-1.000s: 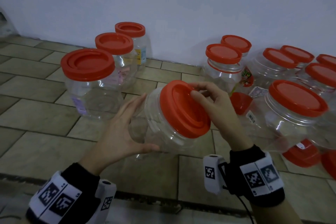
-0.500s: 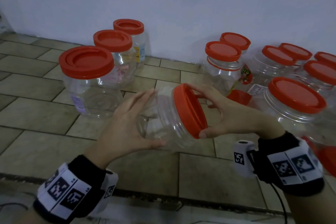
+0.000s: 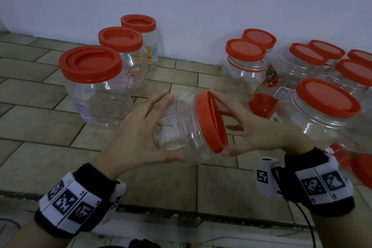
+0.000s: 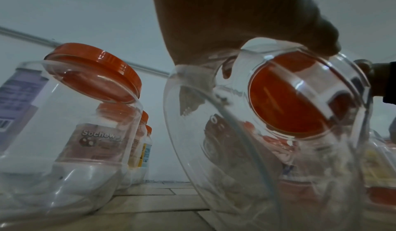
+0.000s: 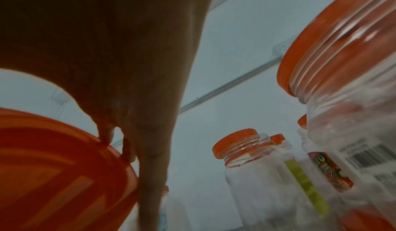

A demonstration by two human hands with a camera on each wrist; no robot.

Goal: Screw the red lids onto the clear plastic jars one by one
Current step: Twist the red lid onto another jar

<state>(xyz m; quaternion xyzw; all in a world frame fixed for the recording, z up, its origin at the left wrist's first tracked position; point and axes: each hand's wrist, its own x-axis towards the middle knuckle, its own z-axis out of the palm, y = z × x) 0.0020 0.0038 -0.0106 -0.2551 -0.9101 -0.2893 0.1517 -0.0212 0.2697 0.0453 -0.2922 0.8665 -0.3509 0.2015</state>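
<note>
Dim, bluish, even light; wide-angle bending at edges; the right wrist view is motion-blurred.

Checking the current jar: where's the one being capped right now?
Head view, centre: the jar lies sideways above the floor, left hand on its body, right hand gripping its red lid.

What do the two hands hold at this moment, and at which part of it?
One jar, on its side. The left hand holds its clear body near the base; the right hand grips the rim of its red lid with thumb and fingers.
</note>
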